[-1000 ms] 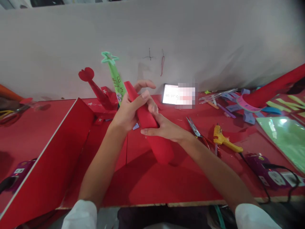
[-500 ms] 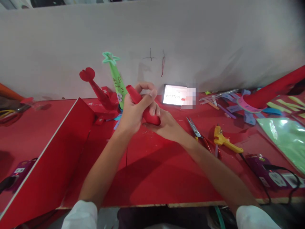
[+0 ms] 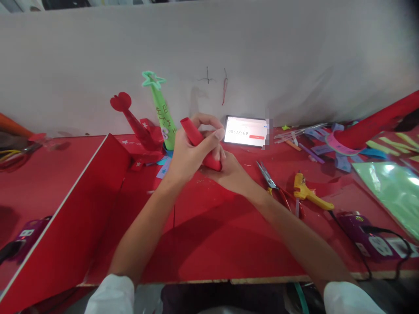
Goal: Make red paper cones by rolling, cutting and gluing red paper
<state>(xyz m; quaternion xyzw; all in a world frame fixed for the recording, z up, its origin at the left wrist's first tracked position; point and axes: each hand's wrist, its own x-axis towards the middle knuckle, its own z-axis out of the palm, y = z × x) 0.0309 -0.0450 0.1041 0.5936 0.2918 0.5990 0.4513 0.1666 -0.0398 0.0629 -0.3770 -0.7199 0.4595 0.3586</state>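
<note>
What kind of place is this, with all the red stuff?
It looks like a craft table, maybe in a workshop: there's a yellow glue gun, scissors and a green cone with a star on top.

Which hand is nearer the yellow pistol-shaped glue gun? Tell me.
The right hand, left of the glue gun; the left hand is farther left, around the red tapered tube.

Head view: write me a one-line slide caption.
Left hand and right hand hold a red tube above a red table, scissors and a yellow glue gun lying to the right.
</note>
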